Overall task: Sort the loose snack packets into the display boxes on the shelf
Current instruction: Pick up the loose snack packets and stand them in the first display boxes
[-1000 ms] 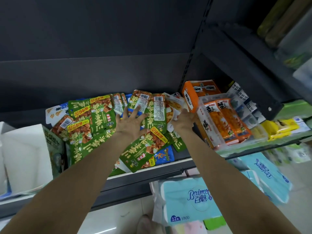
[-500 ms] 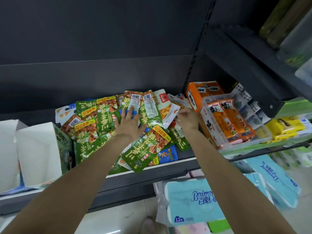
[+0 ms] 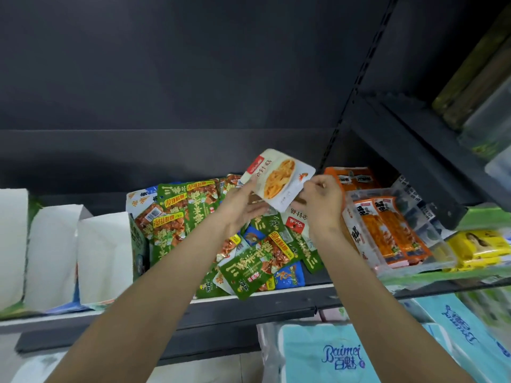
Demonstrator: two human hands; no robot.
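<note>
A white snack packet [image 3: 279, 178] with a picture of yellow strips is raised above the pile, tilted. My left hand [image 3: 240, 210] holds its left lower edge, with fingers under it. My right hand [image 3: 322, 200] pinches its right edge. Below lies a heap of loose green packets [image 3: 249, 269] mixed with blue and white ones on the dark shelf [image 3: 249, 305]. A clear display box [image 3: 387, 230] with orange packets stands at the right, an orange box [image 3: 351, 176] behind it.
White cardboard display boxes [image 3: 102, 255] stand at the left of the shelf. Yellow packs [image 3: 478, 247] lie at the far right. Blue tissue packs [image 3: 331, 355] sit on the floor below. An upper shelf [image 3: 414, 139] juts out at the right.
Both hands left the pile and lifted the white packet up above it; before, the left hand lay flat on the green packets and the right reached into the heap.
</note>
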